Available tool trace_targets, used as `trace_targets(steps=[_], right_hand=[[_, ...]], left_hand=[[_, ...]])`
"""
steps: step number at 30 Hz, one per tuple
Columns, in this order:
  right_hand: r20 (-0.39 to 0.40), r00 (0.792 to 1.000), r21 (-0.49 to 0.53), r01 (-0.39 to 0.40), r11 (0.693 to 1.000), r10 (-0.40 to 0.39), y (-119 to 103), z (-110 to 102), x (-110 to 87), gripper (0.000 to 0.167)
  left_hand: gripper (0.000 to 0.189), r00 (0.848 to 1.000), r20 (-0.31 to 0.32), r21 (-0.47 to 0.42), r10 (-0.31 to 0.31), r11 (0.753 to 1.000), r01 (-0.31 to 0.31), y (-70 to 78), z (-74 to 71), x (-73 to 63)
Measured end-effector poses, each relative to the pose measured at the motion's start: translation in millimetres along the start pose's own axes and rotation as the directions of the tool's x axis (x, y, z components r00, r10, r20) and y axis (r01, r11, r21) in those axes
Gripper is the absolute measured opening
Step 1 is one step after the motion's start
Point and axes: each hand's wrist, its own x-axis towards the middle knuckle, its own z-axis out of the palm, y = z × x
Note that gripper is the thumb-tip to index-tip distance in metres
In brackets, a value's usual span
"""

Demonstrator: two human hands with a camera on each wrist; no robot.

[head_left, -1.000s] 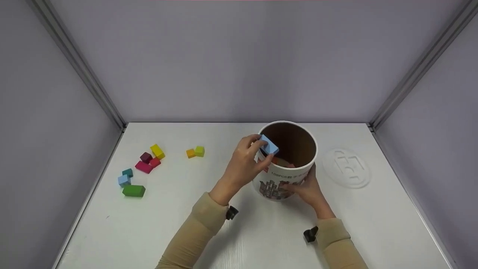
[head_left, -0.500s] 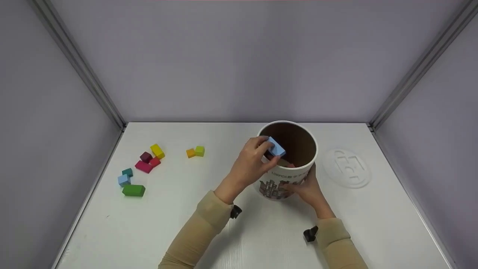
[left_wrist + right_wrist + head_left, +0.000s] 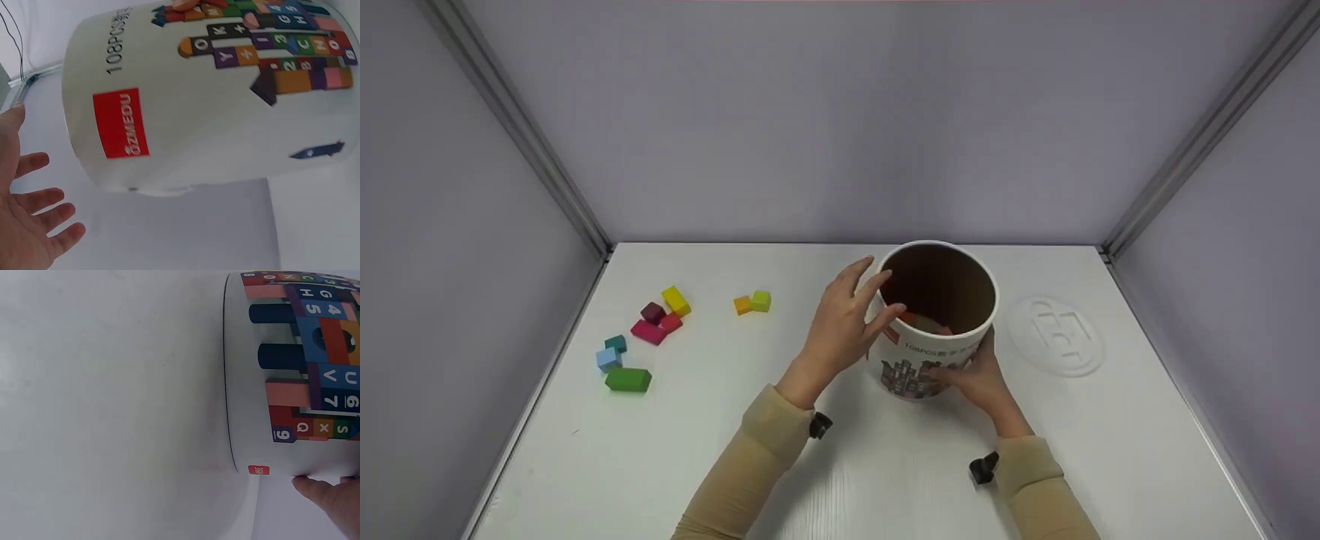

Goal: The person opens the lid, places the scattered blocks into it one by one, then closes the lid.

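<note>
A white printed tub (image 3: 911, 375) stands with its top off in the head view, and reddish pieces (image 3: 945, 330) show low inside. My left hand (image 3: 844, 322) is at the left of its rim, fingers spread and holding nothing. The left wrist view has the same hand (image 3: 25, 225) beside the tub's wall (image 3: 197, 129), with a gap between them. On the tub's right side, my right hand (image 3: 982, 382) grips the wall, thumb across the front; its far fingers are hidden. Part of that hand (image 3: 337, 500) touches the tub (image 3: 247, 382) in the right wrist view.
To the right of the tub lies a clear round lid (image 3: 1057, 336). Several blocks are scattered at the left, including a green one (image 3: 628, 379), a light blue one (image 3: 609, 359) and a yellow one (image 3: 676, 301). Orange (image 3: 743, 305) and lime (image 3: 761, 301) blocks sit nearer the middle.
My left hand moved right over the tub's opening with a light blue block, let it go, and drew back left with spread fingers. The right hand has kept its hold.
</note>
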Motion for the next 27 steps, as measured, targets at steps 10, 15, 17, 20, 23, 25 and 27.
trace_targets(steps=[10, 15, 17, 20, 23, 25, 27], right_hand=[[0.02, 0.998, 0.071, 0.051, 0.996, -0.052, 7.8, 0.0, 3.5, 0.123], [0.007, 0.999, 0.059, 0.05, 0.997, -0.05, 31.1, 0.3, 10.3, 0.125], [-0.003, 0.999, 0.051, 0.048, 0.998, -0.047, 38.2, 0.5, 12.3, 0.126], [-0.012, 0.998, 0.047, 0.054, 0.997, -0.054, 40.7, 0.9, 13.1, 0.126], [-0.021, 0.998, 0.05, 0.064, 0.997, -0.063, 41.2, 1.3, 13.0, 0.126], [-0.023, 0.998, 0.048, 0.065, 0.997, -0.064, 40.7, 1.6, 12.9, 0.127], [-0.024, 0.998, 0.045, 0.062, 0.997, -0.061, 40.9, 1.6, 12.7, 0.127]], left_hand=[[0.052, 0.965, 0.052, 0.076, -0.255, 0.965, 0.251, -67.7, 2.5, -39.1], [0.051, 0.942, 0.074, 0.103, -0.328, 0.942, 0.319, -98.2, 0.9, -55.9], [0.052, 0.932, 0.088, 0.121, -0.353, 0.932, 0.342, -107.6, 0.5, -60.9], [0.053, 0.914, 0.119, 0.153, -0.388, 0.917, 0.369, -119.6, 1.4, -66.9], [0.054, 0.892, 0.157, 0.176, -0.424, 0.901, 0.397, -129.1, 3.7, -71.1], [0.055, 0.869, 0.192, 0.196, -0.456, 0.885, 0.421, -135.0, 6.3, -73.3], [0.057, 0.838, 0.238, 0.234, -0.49, 0.867, 0.441, -141.3, 9.2, -75.6]])
